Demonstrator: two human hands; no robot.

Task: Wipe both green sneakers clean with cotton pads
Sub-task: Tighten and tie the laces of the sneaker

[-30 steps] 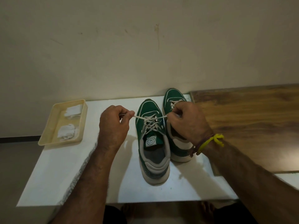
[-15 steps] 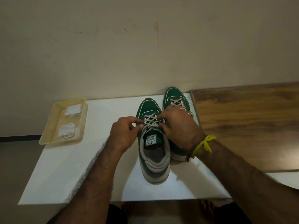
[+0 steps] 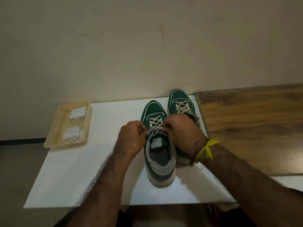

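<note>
Both hands met over the nearer green suede sneaker with the white sole (image 3: 159, 161), which stood on the white tabletop (image 3: 105, 161) with its long axis running straight away from the person, toe towards the wall. The left hand (image 3: 131, 140) and the right hand (image 3: 182, 130) each had fingers curled in a pinch on the cream laces (image 3: 155, 126) at the top of the tongue. The second green sneaker (image 3: 180, 102) stood touching it on the right, set a little farther back. The crumpled white cotton pads (image 3: 72, 134) lay in the shallow cream plastic tray (image 3: 50, 141), well apart to the left, so I judged the left hand the nearer one to reach for them
</note>
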